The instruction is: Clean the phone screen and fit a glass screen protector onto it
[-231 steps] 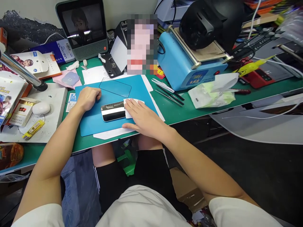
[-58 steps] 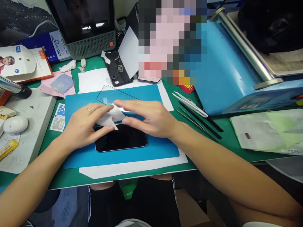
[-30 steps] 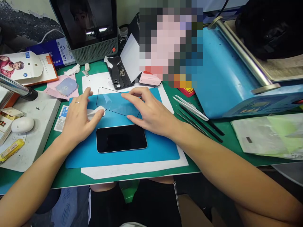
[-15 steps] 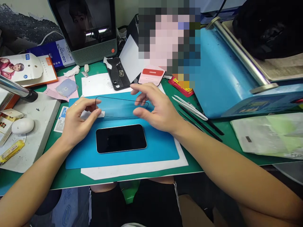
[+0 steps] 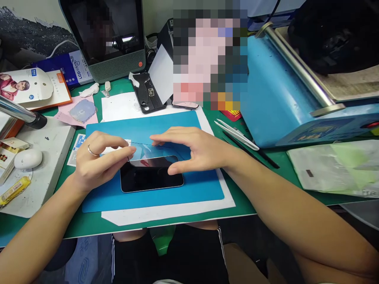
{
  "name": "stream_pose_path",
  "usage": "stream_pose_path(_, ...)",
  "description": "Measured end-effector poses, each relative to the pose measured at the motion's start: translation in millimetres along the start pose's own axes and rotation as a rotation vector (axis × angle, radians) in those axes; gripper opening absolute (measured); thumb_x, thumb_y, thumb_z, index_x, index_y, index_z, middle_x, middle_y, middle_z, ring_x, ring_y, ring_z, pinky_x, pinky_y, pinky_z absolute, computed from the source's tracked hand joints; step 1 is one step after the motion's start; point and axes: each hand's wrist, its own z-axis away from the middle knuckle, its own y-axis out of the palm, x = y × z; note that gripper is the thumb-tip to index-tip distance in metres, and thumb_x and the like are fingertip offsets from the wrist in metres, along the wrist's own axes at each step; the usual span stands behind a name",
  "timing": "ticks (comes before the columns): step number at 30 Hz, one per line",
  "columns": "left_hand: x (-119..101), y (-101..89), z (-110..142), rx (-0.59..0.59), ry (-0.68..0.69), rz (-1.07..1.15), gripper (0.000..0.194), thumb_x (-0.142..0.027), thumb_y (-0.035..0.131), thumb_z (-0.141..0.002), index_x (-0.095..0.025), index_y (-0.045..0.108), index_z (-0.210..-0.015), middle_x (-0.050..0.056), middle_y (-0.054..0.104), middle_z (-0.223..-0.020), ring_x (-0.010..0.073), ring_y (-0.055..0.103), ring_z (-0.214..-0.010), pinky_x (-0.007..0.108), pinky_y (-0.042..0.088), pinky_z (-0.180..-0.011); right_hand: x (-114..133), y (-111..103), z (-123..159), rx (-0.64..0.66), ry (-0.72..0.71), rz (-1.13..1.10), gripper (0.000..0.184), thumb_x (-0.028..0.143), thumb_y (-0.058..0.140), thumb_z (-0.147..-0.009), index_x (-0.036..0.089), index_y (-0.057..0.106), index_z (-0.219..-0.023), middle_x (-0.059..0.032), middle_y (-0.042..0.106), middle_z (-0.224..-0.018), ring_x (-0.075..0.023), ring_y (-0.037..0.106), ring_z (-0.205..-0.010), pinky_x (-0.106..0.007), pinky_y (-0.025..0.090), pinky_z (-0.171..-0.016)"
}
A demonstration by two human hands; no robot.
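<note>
My left hand [image 5: 103, 157] pinches the left end of a clear glass screen protector [image 5: 145, 153] with a thin black border. The glass is tilted above the far part of a phone [image 5: 151, 179], which lies face up with its dark screen on a blue mat [image 5: 201, 185]. My right hand [image 5: 192, 152] is at the right end of the glass, thumb and fingers spread apart; whether it touches the glass I cannot tell. A white wipe [image 5: 114, 149] lies on the mat, partly hidden behind my left hand.
White tweezers [image 5: 237, 134] and dark tools lie right of the mat, near a blue machine [image 5: 272, 90] and a tissue pack [image 5: 334, 165]. Behind are a black phone back [image 5: 149, 92] and a screen device [image 5: 115, 43]. A white box [image 5: 53, 157] stands left.
The wipe was used on the phone, then left on the mat. The screen protector was lifted off the mat and has now come toward me, over the phone. The right fingers stay spread.
</note>
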Motion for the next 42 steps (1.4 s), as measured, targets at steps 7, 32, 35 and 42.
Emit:
stream_pose_path(7, 5, -1.2, 11, 0.038, -0.122, 0.042, 0.039, -0.022, 0.048, -0.104, -0.032, 0.075, -0.131, 0.005, 0.082, -0.115, 0.0239, 0.076, -0.09, 0.045, 0.059, -0.077, 9, 6, 1, -0.088, -0.119, 0.27, 0.062, 0.055, 0.075, -0.102, 0.012, 0.069, -0.147, -0.0184, 0.076, -0.131, -0.0325, 0.071, -0.12, -0.051, 0.063, -0.099)
stream_pose_path(32, -37, -14.2, 24, 0.472, -0.34, 0.211, 0.047, -0.051, 0.079, -0.096, -0.028, 0.048, -0.123, 0.014, 0.073, -0.136, 0.0343, 0.072, -0.116, 0.056, 0.062, -0.093, 45, 49, 18, -0.213, -0.195, 0.642, 0.049, 0.041, 0.074, -0.104, 0.004, 0.065, -0.135, -0.0199, 0.082, -0.123, -0.0339, 0.074, -0.107, -0.047, 0.063, -0.087)
stream_pose_path(35, -37, -17.4, 25, 0.482, -0.349, 0.252, 0.04, -0.043, 0.079, -0.096, -0.026, 0.05, -0.119, 0.013, 0.073, -0.13, 0.0311, 0.072, -0.112, 0.05, 0.063, -0.091, 47, 50, 19, -0.198, -0.196, 0.611, 0.054, 0.044, 0.074, -0.104, 0.003, 0.064, -0.138, -0.0206, 0.081, -0.122, -0.0345, 0.073, -0.107, -0.048, 0.064, -0.087)
stream_pose_path(42, -28, -24.1, 28, 0.498, -0.375, 0.321, 0.039, -0.039, 0.081, -0.093, -0.024, 0.051, -0.112, 0.013, 0.072, -0.127, 0.0287, 0.071, -0.111, 0.046, 0.062, -0.091, 41, 37, 32, -0.085, -0.144, 0.481, 0.06, 0.035, 0.068, -0.106, 0.0, 0.054, -0.152, -0.0228, 0.078, -0.127, -0.0333, 0.071, -0.114, -0.046, 0.065, -0.095)
